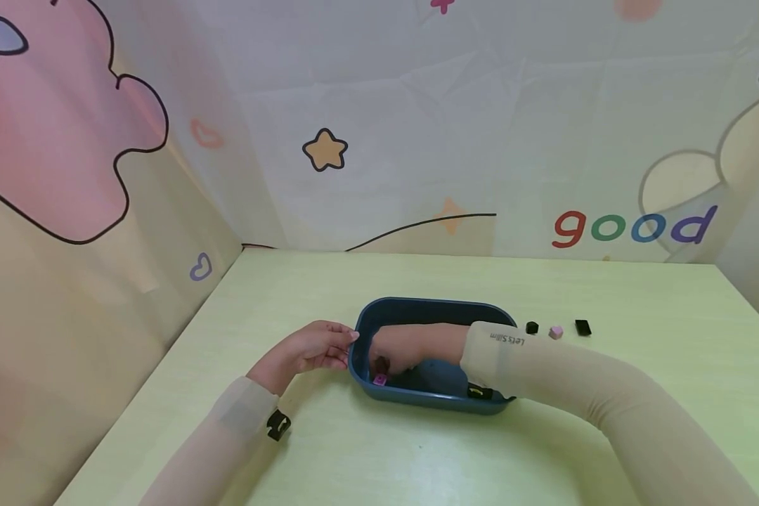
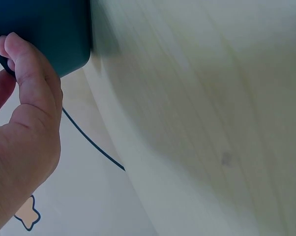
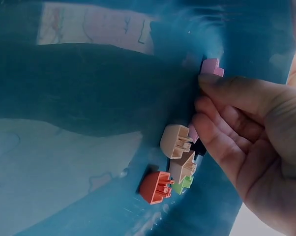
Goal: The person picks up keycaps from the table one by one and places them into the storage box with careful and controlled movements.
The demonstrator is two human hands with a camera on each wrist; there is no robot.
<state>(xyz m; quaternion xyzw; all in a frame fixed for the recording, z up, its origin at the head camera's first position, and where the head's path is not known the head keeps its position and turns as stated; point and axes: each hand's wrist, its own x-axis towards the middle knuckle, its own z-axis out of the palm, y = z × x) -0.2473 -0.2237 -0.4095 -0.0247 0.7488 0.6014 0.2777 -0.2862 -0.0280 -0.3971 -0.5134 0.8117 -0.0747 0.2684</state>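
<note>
A deep blue plastic basin (image 1: pixel 417 400) stands on the table. My left hand (image 1: pixel 319 346) grips the rim at its left end, with fingertips on the wall in the left wrist view. Inside, my right hand (image 3: pixel 266 132) reaches down at that same end, fingers bent, nothing visible between thumb and fingertips. A pink piece (image 3: pixel 212 66) lies just past the thumb tip. By the fingertips are small hollow pieces that look like keycaps: a beige one (image 3: pixel 175 141), a second beige one (image 3: pixel 182 168), a green one (image 3: pixel 183 185) and a red one (image 3: pixel 155 188). Part of the cluster is hidden by the fingers.
Right of the basin on the pale green table (image 1: pixel 367 464) lie a black piece (image 1: pixel 532 327), a pink piece (image 1: pixel 556 332) and a flat black piece (image 1: pixel 582 327). A printed cloth (image 1: pixel 405 161) hangs behind the table. Reflections and ripples show inside the basin.
</note>
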